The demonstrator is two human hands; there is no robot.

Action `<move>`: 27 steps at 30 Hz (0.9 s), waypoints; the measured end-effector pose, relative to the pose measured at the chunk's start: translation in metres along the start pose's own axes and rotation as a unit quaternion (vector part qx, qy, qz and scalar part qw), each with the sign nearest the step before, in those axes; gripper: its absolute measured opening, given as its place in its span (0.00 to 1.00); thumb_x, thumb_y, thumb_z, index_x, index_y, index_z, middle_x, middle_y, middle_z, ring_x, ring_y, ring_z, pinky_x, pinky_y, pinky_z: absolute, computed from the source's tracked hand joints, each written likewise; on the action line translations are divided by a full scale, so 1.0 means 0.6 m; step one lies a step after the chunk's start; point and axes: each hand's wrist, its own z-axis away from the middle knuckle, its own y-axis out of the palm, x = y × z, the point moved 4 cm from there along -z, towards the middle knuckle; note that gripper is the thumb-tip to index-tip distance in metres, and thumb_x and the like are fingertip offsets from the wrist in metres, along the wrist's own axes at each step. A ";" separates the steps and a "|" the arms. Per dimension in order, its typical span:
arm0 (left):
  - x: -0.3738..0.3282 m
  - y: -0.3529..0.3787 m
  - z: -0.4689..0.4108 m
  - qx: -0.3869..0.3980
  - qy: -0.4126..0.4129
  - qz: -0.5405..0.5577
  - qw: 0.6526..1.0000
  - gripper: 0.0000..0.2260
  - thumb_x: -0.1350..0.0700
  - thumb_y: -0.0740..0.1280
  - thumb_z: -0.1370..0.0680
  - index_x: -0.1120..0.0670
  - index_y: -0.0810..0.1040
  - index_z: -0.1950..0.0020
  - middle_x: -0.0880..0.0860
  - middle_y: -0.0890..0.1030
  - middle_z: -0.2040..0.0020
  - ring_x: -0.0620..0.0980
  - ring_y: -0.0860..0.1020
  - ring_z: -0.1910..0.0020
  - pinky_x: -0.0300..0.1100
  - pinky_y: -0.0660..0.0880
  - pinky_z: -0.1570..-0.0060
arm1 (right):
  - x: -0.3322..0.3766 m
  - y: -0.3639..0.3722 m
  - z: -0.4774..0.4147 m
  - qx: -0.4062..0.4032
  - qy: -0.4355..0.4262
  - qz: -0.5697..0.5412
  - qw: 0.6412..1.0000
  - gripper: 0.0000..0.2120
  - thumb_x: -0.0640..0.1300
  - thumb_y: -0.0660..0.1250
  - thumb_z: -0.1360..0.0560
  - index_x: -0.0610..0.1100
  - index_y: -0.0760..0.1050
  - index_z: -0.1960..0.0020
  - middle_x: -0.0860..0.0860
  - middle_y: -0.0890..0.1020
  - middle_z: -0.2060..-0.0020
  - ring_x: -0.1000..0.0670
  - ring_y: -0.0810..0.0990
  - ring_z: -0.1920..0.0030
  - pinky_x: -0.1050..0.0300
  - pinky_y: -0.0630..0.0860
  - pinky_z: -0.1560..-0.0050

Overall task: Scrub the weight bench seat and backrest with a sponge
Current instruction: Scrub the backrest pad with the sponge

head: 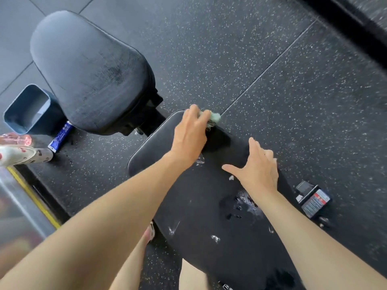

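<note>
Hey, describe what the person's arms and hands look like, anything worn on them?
Both arms are bare from the frame's edge down to the wrists: no sleeves show. The left hand and the right hand wear no gloves, and no watch, bracelet or ring is visible.

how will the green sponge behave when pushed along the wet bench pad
The sponge looks soft: it bulges out past the left hand, so it probably squashes rather than stays stiff. The wet patches on the bench pad suggest it would glide easily and might slip. It is likely light.
</note>
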 end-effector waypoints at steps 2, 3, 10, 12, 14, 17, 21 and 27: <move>-0.016 0.002 0.009 -0.057 -0.094 0.005 0.994 0.18 0.74 0.63 0.34 0.59 0.76 0.50 0.57 0.72 0.53 0.55 0.69 0.56 0.44 0.65 0.73 | -0.014 -0.011 0.000 0.013 -0.029 -0.032 0.999 0.44 0.63 0.71 0.32 0.46 0.57 0.25 0.52 0.71 0.35 0.46 0.64 0.34 0.48 0.69 0.40; -0.045 0.014 0.018 -0.046 -0.057 0.002 0.997 0.18 0.74 0.64 0.36 0.59 0.77 0.50 0.57 0.74 0.53 0.56 0.70 0.57 0.43 0.64 0.74 | -0.021 -0.013 0.000 0.028 -0.036 -0.052 0.998 0.41 0.61 0.70 0.30 0.47 0.58 0.25 0.53 0.72 0.36 0.46 0.64 0.34 0.48 0.70 0.43; -0.067 0.023 0.002 0.035 0.069 -0.041 0.996 0.17 0.72 0.66 0.35 0.57 0.78 0.50 0.56 0.74 0.53 0.56 0.73 0.55 0.42 0.62 0.71 | -0.061 -0.016 0.000 0.067 0.014 -0.177 0.982 0.26 0.51 0.64 0.22 0.51 0.63 0.26 0.44 0.71 0.35 0.46 0.70 0.36 0.49 0.68 0.37; -0.061 0.016 0.000 -0.009 -0.103 -0.033 0.994 0.17 0.71 0.61 0.31 0.56 0.76 0.46 0.55 0.73 0.48 0.55 0.70 0.49 0.44 0.66 0.65 | -0.063 -0.013 0.004 0.056 0.014 -0.182 0.982 0.25 0.49 0.62 0.21 0.49 0.62 0.26 0.45 0.70 0.32 0.48 0.67 0.33 0.52 0.65 0.36; -0.111 0.028 0.017 0.042 -0.058 -0.013 0.997 0.16 0.70 0.60 0.30 0.57 0.76 0.46 0.56 0.72 0.46 0.56 0.69 0.47 0.46 0.70 0.63 | -0.057 -0.015 0.007 0.039 0.013 -0.187 0.981 0.23 0.46 0.62 0.21 0.48 0.63 0.27 0.46 0.72 0.33 0.47 0.66 0.32 0.52 0.66 0.38; -0.159 0.055 0.045 0.148 0.172 -0.016 0.974 0.17 0.69 0.64 0.30 0.58 0.76 0.43 0.57 0.74 0.46 0.58 0.72 0.48 0.46 0.66 0.67 | -0.051 -0.018 0.008 0.015 0.026 -0.182 0.983 0.21 0.41 0.62 0.21 0.46 0.66 0.29 0.45 0.76 0.39 0.42 0.70 0.35 0.51 0.68 0.44; -0.079 0.029 -0.003 0.070 0.070 -0.068 0.993 0.17 0.71 0.65 0.33 0.57 0.77 0.47 0.57 0.74 0.51 0.58 0.73 0.53 0.44 0.62 0.67 | -0.056 -0.018 0.011 0.014 0.055 -0.192 0.980 0.25 0.39 0.60 0.20 0.45 0.59 0.25 0.46 0.73 0.33 0.43 0.71 0.34 0.51 0.67 0.38; -0.149 0.060 0.084 0.117 0.177 -0.013 0.977 0.15 0.70 0.67 0.35 0.57 0.79 0.50 0.58 0.74 0.55 0.58 0.74 0.59 0.41 0.63 0.73 | -0.053 -0.030 0.020 0.035 0.036 -0.135 0.990 0.24 0.37 0.58 0.21 0.46 0.61 0.26 0.44 0.74 0.35 0.41 0.71 0.36 0.49 0.69 0.45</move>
